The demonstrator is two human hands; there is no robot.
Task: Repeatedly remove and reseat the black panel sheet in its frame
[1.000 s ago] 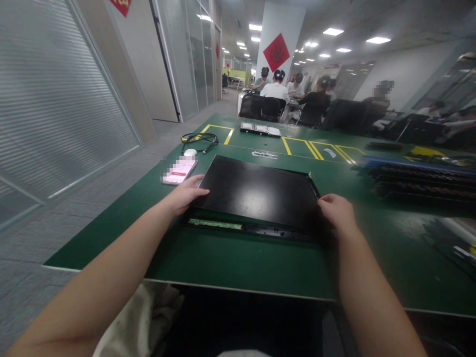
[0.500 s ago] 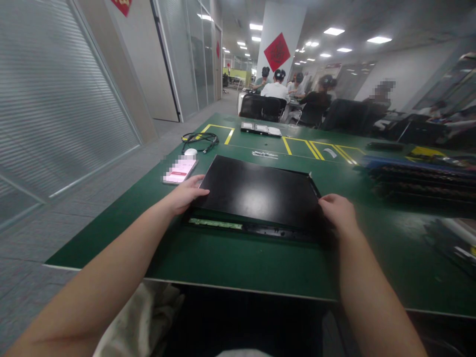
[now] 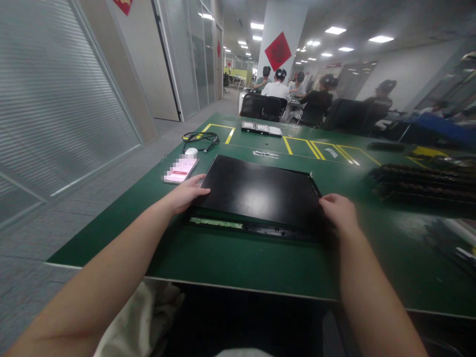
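Black panel [image 3: 260,191] lies flat on the green worktop [image 3: 238,258], its near edge lifted off a frame [image 3: 253,227] that shows a green circuit strip; the left hand [image 3: 186,192] and the right hand [image 3: 339,212] are set well apart, each clamped on a near corner. It looks thin, stiff, glossy and likely fragile, so the side edges seem the safest hold. Just beyond the left hand lie a phone [image 3: 180,169], a white mouse [image 3: 191,151] and a coiled cable [image 3: 199,137]; dark trays [image 3: 420,183] crowd the right, with seated people [image 3: 275,89] far behind.

No legible text anywhere: red diamond sign [image 3: 277,51] on white pillar [image 3: 284,20], upper centre, too blurred to read.
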